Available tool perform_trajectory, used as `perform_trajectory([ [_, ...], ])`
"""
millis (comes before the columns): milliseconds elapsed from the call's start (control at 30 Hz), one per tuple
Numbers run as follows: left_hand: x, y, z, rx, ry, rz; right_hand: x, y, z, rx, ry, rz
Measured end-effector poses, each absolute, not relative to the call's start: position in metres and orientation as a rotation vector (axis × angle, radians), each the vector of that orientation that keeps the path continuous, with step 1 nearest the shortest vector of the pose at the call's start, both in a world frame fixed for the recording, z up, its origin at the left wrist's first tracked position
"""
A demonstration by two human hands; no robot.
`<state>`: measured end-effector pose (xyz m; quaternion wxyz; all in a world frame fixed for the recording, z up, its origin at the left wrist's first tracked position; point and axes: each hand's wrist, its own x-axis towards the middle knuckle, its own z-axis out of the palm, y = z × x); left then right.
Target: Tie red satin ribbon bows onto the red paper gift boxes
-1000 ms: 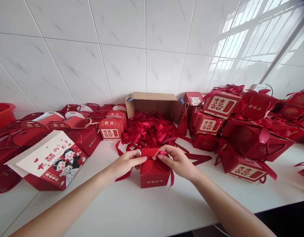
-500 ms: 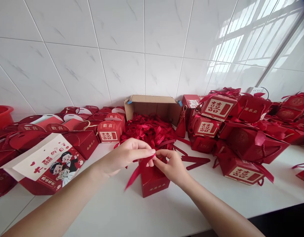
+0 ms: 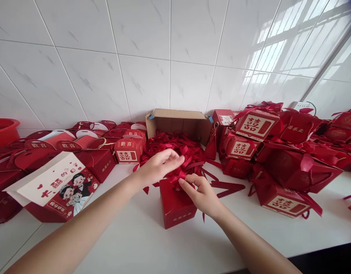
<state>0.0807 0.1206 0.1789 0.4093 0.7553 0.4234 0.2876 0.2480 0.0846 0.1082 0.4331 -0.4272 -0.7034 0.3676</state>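
A red gift box [image 3: 178, 209] with gold characters on its front stands on the white table, right before me. Red ribbon [image 3: 179, 178] rises in loops from its top. My right hand [image 3: 198, 192] pinches this ribbon between thumb and forefinger, just above the box's right side. Over the box's far left edge, my left hand [image 3: 161, 165] hovers with its fingers stretched out and nothing visible in them. Part of the ribbon is hidden behind my right fingers.
Behind the box, an open cardboard carton [image 3: 178, 114] spills a heap of red ribbons [image 3: 161, 146]. Finished-looking red boxes [image 3: 256, 125] are stacked at the right. More boxes [image 3: 101, 163] and a couple-printed box [image 3: 61, 186] stand left, near a red basin [image 3: 4, 133]. A tiled wall closes the back.
My left hand has let go of the ribbon and lifted up and away, its fingers opening. The ribbon end that hung at the left is gone from there. My right hand has lowered slightly.
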Motion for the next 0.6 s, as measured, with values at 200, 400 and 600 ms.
perform_trajectory([
  [200, 0.069, 0.103, 0.150, 2.052, 1.190, 0.812, 0.251, 0.086, 0.108, -0.997, -1.732, 0.980],
  [400, 0.072, 0.099, 0.143, 2.061, 1.150, 0.869, 0.248, 0.087, 0.096, -0.998, -1.521, 1.019],
  [600, 0.073, 0.090, 0.132, 2.075, 1.173, 0.936, 0.247, 0.085, 0.098, -1.025, -1.535, 0.979],
])
